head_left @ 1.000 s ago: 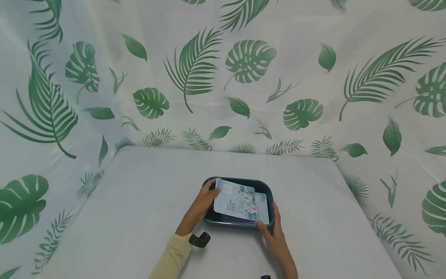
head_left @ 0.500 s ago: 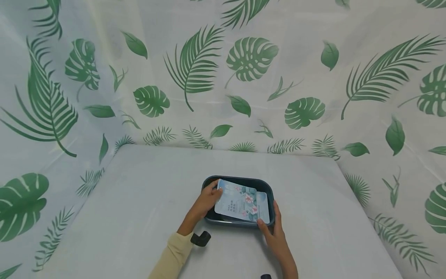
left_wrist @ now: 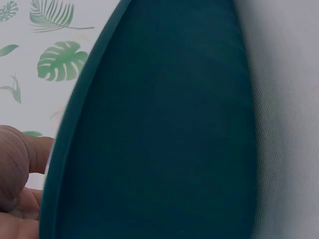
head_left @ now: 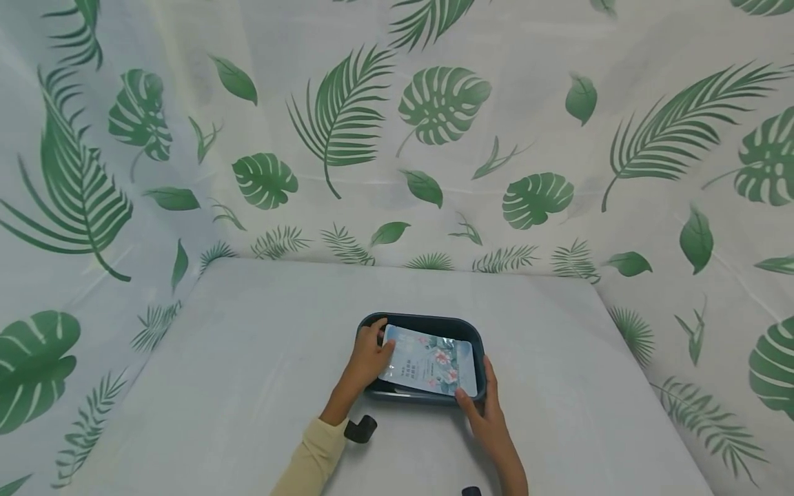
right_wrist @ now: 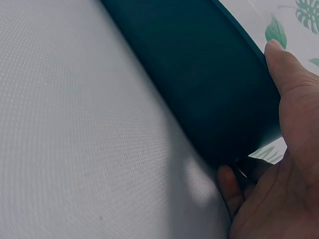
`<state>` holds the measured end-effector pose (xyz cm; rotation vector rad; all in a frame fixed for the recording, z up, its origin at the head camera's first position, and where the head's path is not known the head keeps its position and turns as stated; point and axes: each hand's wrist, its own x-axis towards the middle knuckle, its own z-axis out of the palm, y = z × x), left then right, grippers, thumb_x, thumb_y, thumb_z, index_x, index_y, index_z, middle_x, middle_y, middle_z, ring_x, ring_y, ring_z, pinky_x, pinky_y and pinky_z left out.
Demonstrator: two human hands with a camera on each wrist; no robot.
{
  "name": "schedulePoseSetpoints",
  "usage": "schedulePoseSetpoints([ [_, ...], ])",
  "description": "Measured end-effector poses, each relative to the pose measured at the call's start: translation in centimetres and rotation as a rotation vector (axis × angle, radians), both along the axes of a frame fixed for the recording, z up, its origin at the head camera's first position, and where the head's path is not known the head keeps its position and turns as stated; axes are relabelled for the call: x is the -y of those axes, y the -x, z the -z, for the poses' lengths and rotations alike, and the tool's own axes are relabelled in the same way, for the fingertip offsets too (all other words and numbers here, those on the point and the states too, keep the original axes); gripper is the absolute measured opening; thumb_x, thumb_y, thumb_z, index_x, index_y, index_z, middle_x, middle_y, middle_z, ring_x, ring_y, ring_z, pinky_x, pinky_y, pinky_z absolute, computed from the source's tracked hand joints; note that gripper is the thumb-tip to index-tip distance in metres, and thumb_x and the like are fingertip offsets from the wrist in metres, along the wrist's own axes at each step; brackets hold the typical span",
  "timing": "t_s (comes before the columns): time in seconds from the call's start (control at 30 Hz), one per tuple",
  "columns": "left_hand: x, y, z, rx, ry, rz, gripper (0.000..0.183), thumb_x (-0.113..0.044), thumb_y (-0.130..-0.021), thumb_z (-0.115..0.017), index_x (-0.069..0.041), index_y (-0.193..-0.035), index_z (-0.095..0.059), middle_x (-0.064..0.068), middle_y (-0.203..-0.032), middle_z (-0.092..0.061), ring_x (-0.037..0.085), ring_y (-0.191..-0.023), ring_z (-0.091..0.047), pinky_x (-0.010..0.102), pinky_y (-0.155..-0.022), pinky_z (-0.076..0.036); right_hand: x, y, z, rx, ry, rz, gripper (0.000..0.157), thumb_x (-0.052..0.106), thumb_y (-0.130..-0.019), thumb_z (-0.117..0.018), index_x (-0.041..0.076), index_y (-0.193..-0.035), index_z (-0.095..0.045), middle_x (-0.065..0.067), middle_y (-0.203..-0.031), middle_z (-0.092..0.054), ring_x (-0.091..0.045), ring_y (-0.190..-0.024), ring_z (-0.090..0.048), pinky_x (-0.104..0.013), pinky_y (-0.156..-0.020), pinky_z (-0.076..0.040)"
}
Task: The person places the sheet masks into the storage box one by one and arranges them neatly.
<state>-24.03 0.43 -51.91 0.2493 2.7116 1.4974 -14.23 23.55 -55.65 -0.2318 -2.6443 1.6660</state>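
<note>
A dark blue-green tray point(head_left: 412, 397) rests on the white table. In it lies a pale blue sheet-mask packet point(head_left: 418, 362) printed with pink flowers, on top of a second packet point(head_left: 469, 368) that shows only along the right. My left hand point(head_left: 367, 359) reaches over the tray's left rim. Its thumb lies on the top packet's left edge, and a finger extends past the upper corner; the other fingertips are hidden. My right hand point(head_left: 491, 420) grips the tray's lower right corner, thumb at the rim, fingers round the side point(right_wrist: 291, 144).
White cloth walls with green leaf prints point(head_left: 434, 103) stand behind and beside the white table point(head_left: 279, 331). A black wrist camera point(head_left: 361, 429) sits on the left wrist; a dark piece of another point(head_left: 471, 491) shows near the right forearm.
The top packet has come down and slid slightly toward the lower right, covering more of the second. My left forefinger has moved off its upper corner. The right hand keeps its hold.
</note>
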Motion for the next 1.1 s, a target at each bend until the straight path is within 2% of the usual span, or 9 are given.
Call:
schedulePoseSetpoints([
  [0.1, 0.01, -0.17, 0.10, -0.032, 0.027, 0.005, 0.044, -0.014, -0.097, -0.056, 0.001, -0.138, -0.047, 0.020, -0.119, -0.052, 0.014, -0.083, -0.050, 0.025, -0.072, -0.045, 0.02, -0.02, -0.05, -0.003, 0.005, -0.002, 0.086, 0.040, -0.096, -0.059, 0.033, -0.157, 0.002, -0.009, -0.166, -0.001, -0.039, -0.151, -0.005, -0.063, -0.116, -0.014],
  [0.23, -0.10, -0.26, 0.11, -0.061, 0.038, 0.017, 0.038, -0.013, -0.097, -0.056, 0.000, -0.133, -0.052, 0.020, -0.118, -0.056, 0.016, -0.083, -0.056, 0.028, -0.073, -0.049, -0.02, 0.05, -0.08, 0.005, 0.003, 0.000, 0.086, 0.041, -0.096, -0.058, 0.033, -0.157, 0.002, -0.008, -0.166, -0.001, -0.039, -0.151, -0.005, -0.064, -0.115, -0.014],
  [0.63, -0.34, -0.55, 0.13, -0.010, 0.069, 0.040, 0.025, -0.015, -0.097, -0.057, -0.005, -0.119, -0.063, 0.015, -0.114, -0.064, 0.021, -0.092, -0.065, 0.037, -0.080, -0.055, -0.08, 0.01, 0.24, -0.025, -0.001, 0.000, 0.085, 0.040, -0.097, -0.058, 0.032, -0.157, 0.001, -0.011, -0.166, -0.005, -0.039, -0.151, -0.010, -0.057, -0.117, -0.019],
  [0.87, -0.37, -0.75, 0.18, -0.006, 0.059, 0.034, 0.021, -0.014, -0.098, -0.055, -0.008, -0.115, -0.065, 0.015, -0.114, -0.069, 0.015, -0.084, -0.065, 0.030, -0.070, -0.053, -0.08, -0.01, 0.37, -0.026, 0.001, -0.008, 0.085, 0.040, -0.097, -0.058, 0.033, -0.157, 0.002, -0.012, -0.166, -0.005, -0.039, -0.150, -0.012, -0.055, -0.116, -0.022],
  [1.03, -0.39, -0.93, 0.00, 0.011, 0.023, 0.050, 0.020, -0.012, -0.098, -0.054, -0.007, -0.114, -0.064, 0.016, -0.114, -0.068, 0.010, -0.071, -0.063, 0.023, -0.060, -0.052, -0.07, -0.04, 0.26, -0.031, 0.002, -0.005, 0.085, 0.039, -0.097, -0.058, 0.033, -0.157, 0.002, -0.013, -0.165, -0.005, -0.041, -0.149, -0.016, -0.053, -0.115, -0.025],
  [1.1, -0.38, -0.95, 0.01, 0.010, 0.023, 0.058, 0.020, -0.013, -0.098, -0.054, -0.007, -0.114, -0.065, 0.016, -0.114, -0.069, 0.009, -0.070, -0.061, 0.023, -0.061, -0.051, -0.07, -0.06, 0.23, -0.031, 0.005, -0.003, 0.084, 0.039, -0.098, -0.058, 0.034, -0.157, 0.002, -0.013, -0.165, -0.006, -0.041, -0.149, -0.015, -0.053, -0.115, -0.024],
])
